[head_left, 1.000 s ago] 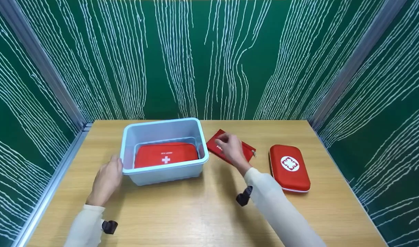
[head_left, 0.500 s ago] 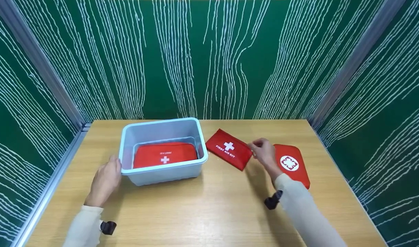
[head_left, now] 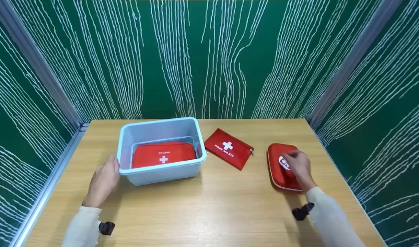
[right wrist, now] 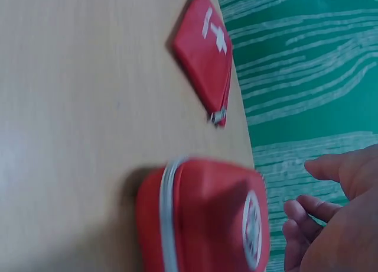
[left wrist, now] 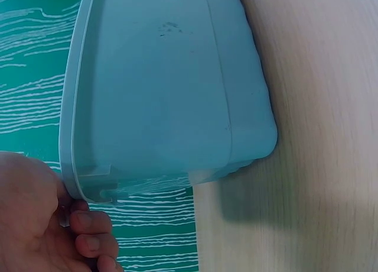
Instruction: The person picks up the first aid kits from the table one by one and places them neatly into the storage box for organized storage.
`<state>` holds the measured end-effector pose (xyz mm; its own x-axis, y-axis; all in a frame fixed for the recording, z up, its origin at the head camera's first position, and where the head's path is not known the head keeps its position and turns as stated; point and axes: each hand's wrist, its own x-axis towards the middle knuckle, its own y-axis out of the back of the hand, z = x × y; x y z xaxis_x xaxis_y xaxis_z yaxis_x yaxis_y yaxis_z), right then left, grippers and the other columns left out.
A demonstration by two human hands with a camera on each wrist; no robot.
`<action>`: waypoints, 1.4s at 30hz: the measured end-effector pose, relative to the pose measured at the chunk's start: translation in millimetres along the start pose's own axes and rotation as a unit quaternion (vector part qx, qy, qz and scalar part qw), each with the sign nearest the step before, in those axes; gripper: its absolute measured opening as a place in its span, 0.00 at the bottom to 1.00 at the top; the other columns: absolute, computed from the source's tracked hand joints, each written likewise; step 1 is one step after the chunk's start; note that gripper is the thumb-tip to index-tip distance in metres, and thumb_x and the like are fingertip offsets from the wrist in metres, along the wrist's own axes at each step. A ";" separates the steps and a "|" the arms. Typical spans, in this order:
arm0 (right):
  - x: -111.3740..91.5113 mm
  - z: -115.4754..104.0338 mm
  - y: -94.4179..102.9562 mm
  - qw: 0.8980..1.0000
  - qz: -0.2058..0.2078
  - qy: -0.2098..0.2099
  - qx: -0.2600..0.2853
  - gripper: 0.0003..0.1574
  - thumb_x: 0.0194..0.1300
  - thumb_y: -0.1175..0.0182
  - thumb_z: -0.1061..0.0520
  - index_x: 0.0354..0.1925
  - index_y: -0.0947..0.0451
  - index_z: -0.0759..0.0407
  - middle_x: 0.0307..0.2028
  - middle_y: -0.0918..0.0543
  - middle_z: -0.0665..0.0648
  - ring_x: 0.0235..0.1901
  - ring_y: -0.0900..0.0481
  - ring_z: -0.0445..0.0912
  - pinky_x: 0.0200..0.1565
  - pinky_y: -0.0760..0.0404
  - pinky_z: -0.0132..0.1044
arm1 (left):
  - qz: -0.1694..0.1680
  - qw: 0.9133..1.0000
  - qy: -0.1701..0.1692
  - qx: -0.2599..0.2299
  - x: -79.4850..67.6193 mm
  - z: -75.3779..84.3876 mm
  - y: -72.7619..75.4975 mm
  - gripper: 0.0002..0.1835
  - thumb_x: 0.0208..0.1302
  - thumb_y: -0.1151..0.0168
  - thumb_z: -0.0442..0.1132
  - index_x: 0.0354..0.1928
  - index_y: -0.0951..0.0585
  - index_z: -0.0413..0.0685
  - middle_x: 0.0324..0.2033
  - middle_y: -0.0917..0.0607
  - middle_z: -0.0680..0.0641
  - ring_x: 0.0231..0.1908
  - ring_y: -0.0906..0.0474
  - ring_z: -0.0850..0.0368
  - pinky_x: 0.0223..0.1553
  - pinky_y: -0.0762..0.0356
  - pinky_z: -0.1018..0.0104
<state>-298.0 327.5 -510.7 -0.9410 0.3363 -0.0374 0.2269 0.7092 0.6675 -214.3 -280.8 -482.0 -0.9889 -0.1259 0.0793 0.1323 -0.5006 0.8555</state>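
My left hand (head_left: 103,181) pinches the left rim of a pale blue plastic bin (head_left: 164,175); the left wrist view shows its fingers curled at the rim's corner. Inside the bin lies a red first aid pouch (head_left: 180,153) with a white cross. Over a red hard zip case (head_left: 277,171) hovers my right hand (head_left: 301,167), partly covering its round white emblem. In the right wrist view, thumb and fingers are spread apart with nothing between them, beside the case's top. A flat red first aid pouch (head_left: 238,151) lies between bin and case, its zip pull toward the case.
The wooden table (head_left: 209,212) carries everything. Green panels with white wavy lines (head_left: 223,58) stand at the back and both sides. Metal posts (head_left: 350,65) rise at the back corners.
My right hand has left the flat pouch and moved right, over the hard case. The pouch's lettering is now uncovered. My left hand stays at the bin's rim.
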 end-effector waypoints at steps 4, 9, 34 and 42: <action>-5.2 22.5 14.4 0.999 -0.023 -0.047 -0.013 0.36 0.68 0.41 0.44 0.61 0.30 0.69 0.57 0.26 0.71 0.53 0.30 0.59 0.58 0.28 0.49 | -0.021 1.000 0.016 -0.004 -0.1 1.7 0.7 0.24 0.79 0.73 0.49 0.54 0.34 0.36 0.34 0.25 0.40 0.34 0.27 0.47 0.29 0.29 0.61; -16.9 44.7 23.4 0.993 -0.059 -0.098 -0.032 0.51 0.65 0.40 0.35 0.69 0.42 0.70 0.63 0.33 0.72 0.58 0.35 0.62 0.60 0.26 0.52 | -0.028 0.999 0.024 -0.007 -0.3 2.2 1.6 0.24 0.80 0.74 0.49 0.55 0.35 0.36 0.36 0.25 0.39 0.35 0.26 0.47 0.29 0.28 0.62; -46.9 76.0 21.0 0.975 -0.101 -0.190 0.052 0.66 0.59 0.45 0.23 0.67 0.52 0.75 0.53 0.36 0.69 0.52 0.37 0.58 0.42 0.28 0.38 | -0.008 1.000 0.010 -0.011 -2.1 2.5 1.0 0.22 0.79 0.72 0.49 0.50 0.34 0.38 0.29 0.28 0.42 0.32 0.27 0.47 0.27 0.30 0.59; -47.1 75.8 14.8 0.971 -0.076 -0.203 0.102 0.69 0.56 0.40 0.24 0.70 0.56 0.70 0.62 0.40 0.70 0.58 0.38 0.60 0.51 0.27 0.40 | -0.024 0.999 0.026 -0.011 -1.7 3.7 2.0 0.23 0.79 0.73 0.49 0.55 0.35 0.38 0.37 0.24 0.38 0.37 0.26 0.46 0.30 0.29 0.61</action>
<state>-231.2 369.1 -555.4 -0.8010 0.4045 -0.4413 0.1765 0.8640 0.4716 -212.6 -278.5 -478.5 -0.9893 -0.1454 0.0118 0.0875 -0.5265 0.8457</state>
